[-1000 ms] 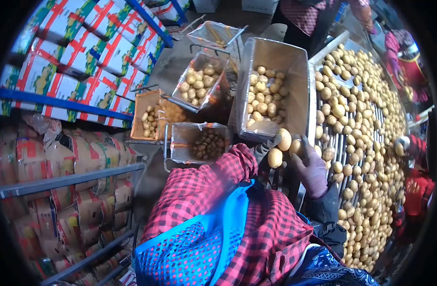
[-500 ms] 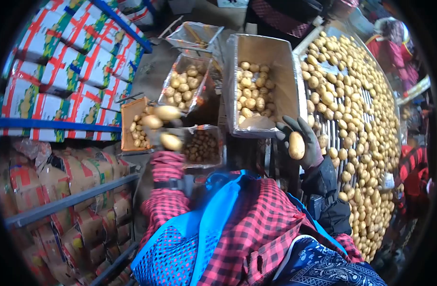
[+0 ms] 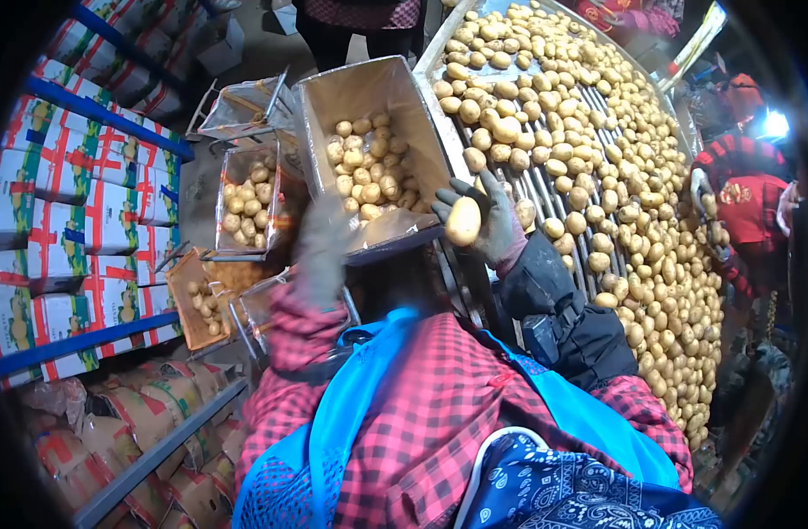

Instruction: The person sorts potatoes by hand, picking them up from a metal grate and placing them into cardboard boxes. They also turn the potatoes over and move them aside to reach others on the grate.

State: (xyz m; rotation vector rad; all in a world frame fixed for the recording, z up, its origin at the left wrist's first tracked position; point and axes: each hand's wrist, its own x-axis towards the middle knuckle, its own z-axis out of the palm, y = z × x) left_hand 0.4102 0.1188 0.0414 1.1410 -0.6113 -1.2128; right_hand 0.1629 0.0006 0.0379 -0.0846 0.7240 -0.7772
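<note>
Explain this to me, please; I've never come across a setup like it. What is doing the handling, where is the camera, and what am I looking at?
No robot here: a person works with their own gloved hands. One camera, worn on the head, looks forward and down, so the checked clothing at the bottom is the wearer's. To the right, many potatoes lie spread over a slatted surface. The right hand holds one potato. The left hand is blurred, so I cannot tell whether it holds anything. Ahead stands a large lined box with potatoes inside; smaller containers sit to its left, and printed cartons are stacked farther left.
</note>
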